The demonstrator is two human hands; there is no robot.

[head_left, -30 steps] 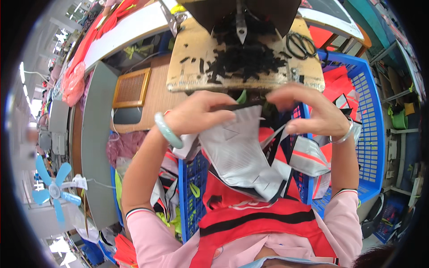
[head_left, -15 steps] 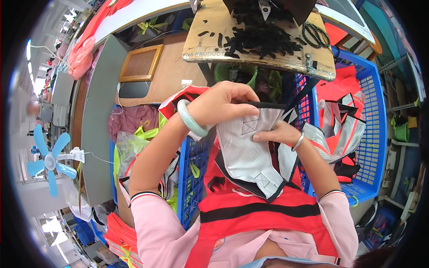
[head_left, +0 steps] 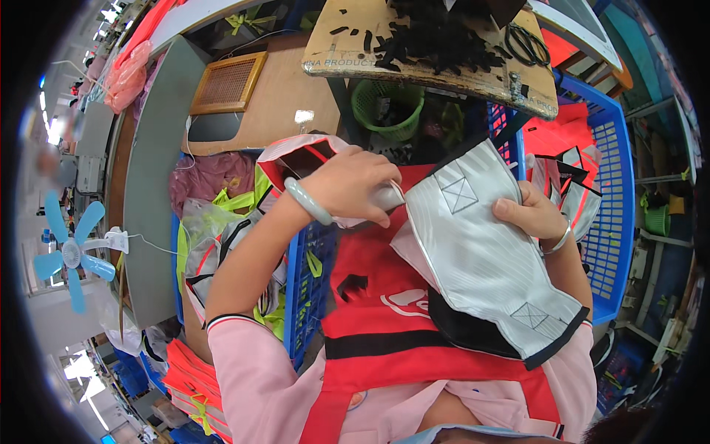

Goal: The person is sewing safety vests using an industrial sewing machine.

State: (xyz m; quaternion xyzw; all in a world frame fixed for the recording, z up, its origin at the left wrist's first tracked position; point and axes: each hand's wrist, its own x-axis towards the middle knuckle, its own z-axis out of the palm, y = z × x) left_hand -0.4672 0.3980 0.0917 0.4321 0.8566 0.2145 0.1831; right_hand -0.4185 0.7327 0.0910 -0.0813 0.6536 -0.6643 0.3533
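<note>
A silver-grey fabric panel [head_left: 481, 229] with black edging hangs at a slant over my lap. Box-and-cross stitching shows near both its ends. My right hand [head_left: 534, 213] is closed on its right edge, thumb on top. My left hand [head_left: 355, 185] pinches a fold of grey fabric [head_left: 388, 197] beside the panel's upper left edge; whether that fold belongs to the panel I cannot tell. Behind my left wrist, a red-edged pale fabric piece [head_left: 296, 146] bulges up, dark inside. Beneath the panel lies my red apron [head_left: 370, 274] with a black band.
Ahead stands a worn wooden table [head_left: 333, 65] bearing black scraps [head_left: 436, 48] and black-handled scissors [head_left: 526, 44]. A green basket [head_left: 388, 111] sits below it. Blue crates [head_left: 617, 222] with reflective pieces flank me. A blue fan [head_left: 72, 254] is at far left.
My hands have moved apart. The panel has swung right and lies flatter with my right hand. My left hand has let go of its top edge and now pinches grey fabric further left.
</note>
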